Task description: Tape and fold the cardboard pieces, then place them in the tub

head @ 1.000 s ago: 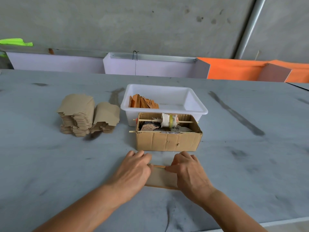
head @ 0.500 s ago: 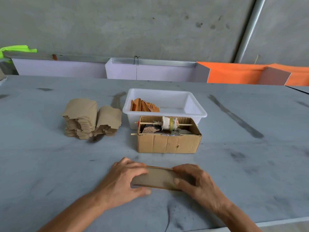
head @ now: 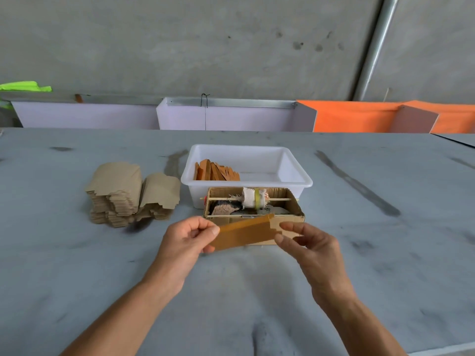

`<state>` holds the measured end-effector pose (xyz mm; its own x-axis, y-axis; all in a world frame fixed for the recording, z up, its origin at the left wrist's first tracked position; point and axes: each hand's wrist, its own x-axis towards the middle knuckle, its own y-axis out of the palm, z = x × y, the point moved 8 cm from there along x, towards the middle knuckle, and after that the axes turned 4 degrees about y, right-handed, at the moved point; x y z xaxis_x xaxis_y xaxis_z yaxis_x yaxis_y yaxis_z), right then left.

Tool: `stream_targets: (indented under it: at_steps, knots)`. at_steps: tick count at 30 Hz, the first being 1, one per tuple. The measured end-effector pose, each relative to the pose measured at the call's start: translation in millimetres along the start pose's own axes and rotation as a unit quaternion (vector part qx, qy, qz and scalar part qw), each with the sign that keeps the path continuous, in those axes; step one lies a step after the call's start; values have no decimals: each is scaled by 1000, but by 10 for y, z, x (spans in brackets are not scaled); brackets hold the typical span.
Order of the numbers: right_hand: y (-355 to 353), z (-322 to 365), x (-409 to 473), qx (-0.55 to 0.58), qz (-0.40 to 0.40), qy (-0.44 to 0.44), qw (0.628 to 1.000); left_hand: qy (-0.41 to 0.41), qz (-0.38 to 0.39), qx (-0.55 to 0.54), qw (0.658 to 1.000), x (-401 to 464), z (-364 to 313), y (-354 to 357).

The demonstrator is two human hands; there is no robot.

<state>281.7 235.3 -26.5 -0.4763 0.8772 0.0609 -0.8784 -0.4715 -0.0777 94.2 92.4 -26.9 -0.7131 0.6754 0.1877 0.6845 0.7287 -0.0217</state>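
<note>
The folded cardboard piece [head: 245, 235], pressed flat on the surface [head: 77, 265] a moment ago, is now lifted; the left hand [head: 183, 242] pinches one end, the right hand [head: 308, 244] the other; folding looks done, so the white tub [head: 295, 177] beyond the tape box [head: 288, 222] probably comes next.

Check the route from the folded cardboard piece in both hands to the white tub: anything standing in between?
Yes. The open cardboard box holding the tape roll sits directly between the folded piece and the white tub, right against the tub's near wall. Above the box nothing visible blocks the way.
</note>
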Motion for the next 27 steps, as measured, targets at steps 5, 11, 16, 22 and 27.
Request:
stream_targets:
  at_steps: [5,11,16,22,27]
  knots:
    - [92,293,98,-38,-19,-33,999,12,-24,3,1000,104,-152,25]
    - [275,273,110,-20,59,72,995,64,-47,5,997,128,-347,46]
    - [261,248,90,39,57,113,991,73,-80,-38,993,120,-377,12]
    - [207,263,105,77,32,98,992,22,-126,10,992,96,-329,1]
    - [258,251,73,63,60,96,992,-75,-54,-9,996,117,-218,116]
